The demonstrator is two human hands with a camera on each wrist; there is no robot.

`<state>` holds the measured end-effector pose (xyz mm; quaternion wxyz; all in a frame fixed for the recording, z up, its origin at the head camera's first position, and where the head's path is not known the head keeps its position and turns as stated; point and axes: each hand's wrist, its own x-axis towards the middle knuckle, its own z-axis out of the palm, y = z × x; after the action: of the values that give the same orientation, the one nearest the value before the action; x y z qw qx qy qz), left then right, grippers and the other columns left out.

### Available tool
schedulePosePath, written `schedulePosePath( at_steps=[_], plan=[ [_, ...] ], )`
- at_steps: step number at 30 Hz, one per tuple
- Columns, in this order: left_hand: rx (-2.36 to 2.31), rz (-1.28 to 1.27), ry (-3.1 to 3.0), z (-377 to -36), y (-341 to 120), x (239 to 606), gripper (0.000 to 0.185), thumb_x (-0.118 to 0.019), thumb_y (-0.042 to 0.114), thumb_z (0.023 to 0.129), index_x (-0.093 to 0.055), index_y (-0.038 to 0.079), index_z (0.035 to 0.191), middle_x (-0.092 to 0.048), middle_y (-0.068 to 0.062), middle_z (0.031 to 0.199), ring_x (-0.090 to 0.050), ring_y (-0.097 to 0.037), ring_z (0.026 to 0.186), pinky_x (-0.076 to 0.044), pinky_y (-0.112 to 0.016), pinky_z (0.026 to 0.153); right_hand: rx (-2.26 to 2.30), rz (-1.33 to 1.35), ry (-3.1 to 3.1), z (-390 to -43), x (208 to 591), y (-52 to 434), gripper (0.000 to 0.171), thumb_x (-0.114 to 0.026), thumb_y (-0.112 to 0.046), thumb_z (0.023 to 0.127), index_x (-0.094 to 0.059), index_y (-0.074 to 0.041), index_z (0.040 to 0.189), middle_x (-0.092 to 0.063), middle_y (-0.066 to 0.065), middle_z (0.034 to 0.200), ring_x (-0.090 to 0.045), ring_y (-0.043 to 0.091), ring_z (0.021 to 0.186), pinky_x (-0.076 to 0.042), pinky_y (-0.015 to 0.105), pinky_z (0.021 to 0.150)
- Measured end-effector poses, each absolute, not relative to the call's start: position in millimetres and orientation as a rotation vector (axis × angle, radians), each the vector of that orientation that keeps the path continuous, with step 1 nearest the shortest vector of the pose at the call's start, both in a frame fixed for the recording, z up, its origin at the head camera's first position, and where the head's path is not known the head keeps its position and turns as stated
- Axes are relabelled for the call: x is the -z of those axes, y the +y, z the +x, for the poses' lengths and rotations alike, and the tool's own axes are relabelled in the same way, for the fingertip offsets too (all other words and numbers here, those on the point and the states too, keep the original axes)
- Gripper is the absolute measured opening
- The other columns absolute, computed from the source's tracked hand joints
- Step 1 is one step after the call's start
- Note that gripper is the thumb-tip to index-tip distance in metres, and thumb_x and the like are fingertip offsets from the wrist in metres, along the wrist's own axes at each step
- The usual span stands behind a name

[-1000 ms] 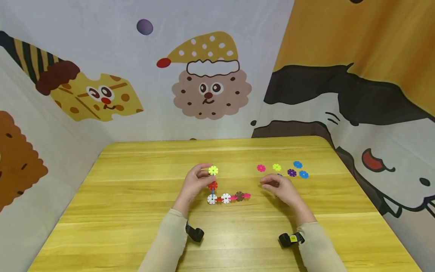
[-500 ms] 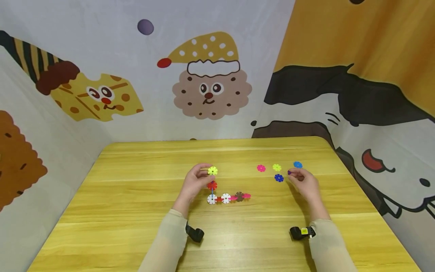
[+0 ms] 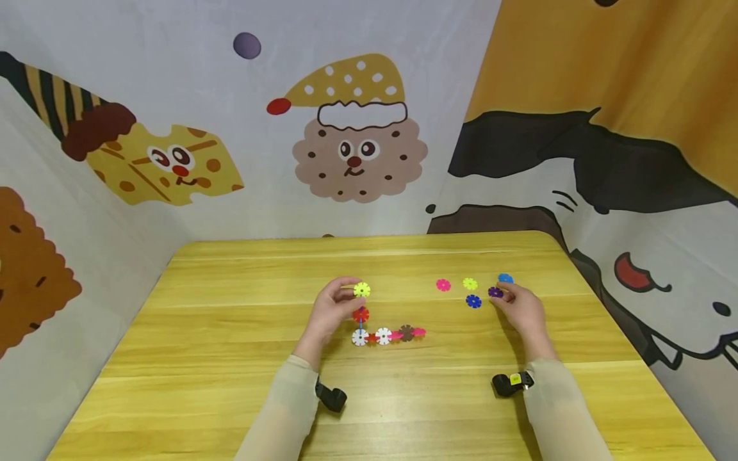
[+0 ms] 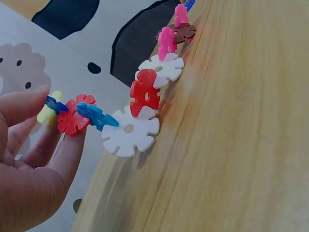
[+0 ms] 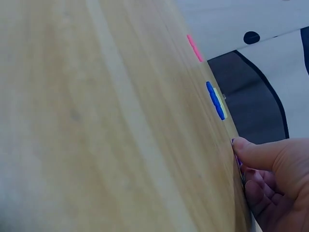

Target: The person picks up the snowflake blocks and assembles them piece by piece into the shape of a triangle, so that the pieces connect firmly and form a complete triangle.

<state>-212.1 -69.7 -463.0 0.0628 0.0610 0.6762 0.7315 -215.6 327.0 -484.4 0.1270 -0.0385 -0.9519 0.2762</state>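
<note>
In the head view my left hand (image 3: 331,310) holds an L-shaped chain of interlocking plastic snowflake discs near its far end. A yellow disc (image 3: 361,290) tops that end, with a red disc (image 3: 360,314) below it. In the left wrist view the thumb presses a dark blue disc (image 4: 56,105) between those two. A white disc (image 4: 130,131) forms the corner, and the other leg runs right through red, white, pink and brown discs. On the right, my right hand (image 3: 523,312) pinches a purple snowflake disc (image 3: 495,292) close to the tabletop; the hand partly hides it.
Loose discs lie around the right hand: pink (image 3: 443,285), yellow (image 3: 469,283), dark blue (image 3: 473,301) and light blue (image 3: 505,278). The wooden table (image 3: 230,371) meets a cartoon-printed curtain (image 3: 230,83) at its back and sides.
My right hand has moved right from beside the dark blue disc to the purple one, uncovering the dark blue disc and covering a light blue one. My left hand has stayed on the chain.
</note>
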Motion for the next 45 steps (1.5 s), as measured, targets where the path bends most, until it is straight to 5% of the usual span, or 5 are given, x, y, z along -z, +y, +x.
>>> schedulePosePath(
  at_steps=[7,24,33,45],
  plan=[
    [-2.211,0.207,2.043,-211.2,-69.6,462.3,0.042,-0.07,0.004,0.081,-0.055,0.003,0.121,-0.06,-0.02,0.106,-0.06,-0.023,0.087,-0.053,-0.038,0.071,-0.775,-0.115,-2.806,-216.9,483.1,326.3,0.038,-0.067,-0.018,0.085,-0.06,0.004,0.115,-0.053,0.006,0.073,-0.046,0.022,0.064,-0.034,0.032,0.057],
    [-2.249,0.242,2.045,-209.7,-70.2,463.8,0.042,-0.068,-0.001,0.08,-0.056,0.002,0.12,-0.063,-0.016,0.102,-0.061,-0.022,0.086,-0.054,-0.033,0.068,-0.88,-0.155,-2.718,-212.1,490.7,326.1,0.03,-0.071,-0.015,0.082,-0.061,0.001,0.106,-0.059,0.018,0.094,-0.053,0.029,0.081,-0.042,0.038,0.068],
    [-2.25,0.241,2.063,-209.6,-69.5,465.4,0.043,-0.069,0.0,0.08,-0.056,0.002,0.12,-0.063,-0.017,0.102,-0.061,-0.021,0.085,-0.054,-0.032,0.067,-0.984,-0.151,-2.66,-207.2,492.9,322.1,0.025,-0.066,-0.012,0.086,-0.057,-0.005,0.108,-0.062,0.016,0.091,-0.056,0.028,0.079,-0.044,0.036,0.067],
    [-2.294,0.236,2.099,-212.4,-68.6,471.5,0.04,-0.069,0.002,0.081,-0.058,0.004,0.119,-0.064,-0.015,0.105,-0.062,-0.021,0.087,-0.054,-0.035,0.072,-1.535,0.041,-2.531,-208.7,482.3,238.1,0.018,-0.067,-0.011,0.085,-0.06,-0.003,0.101,-0.062,0.012,0.085,-0.06,0.021,0.071,-0.053,0.03,0.058]
  ],
)
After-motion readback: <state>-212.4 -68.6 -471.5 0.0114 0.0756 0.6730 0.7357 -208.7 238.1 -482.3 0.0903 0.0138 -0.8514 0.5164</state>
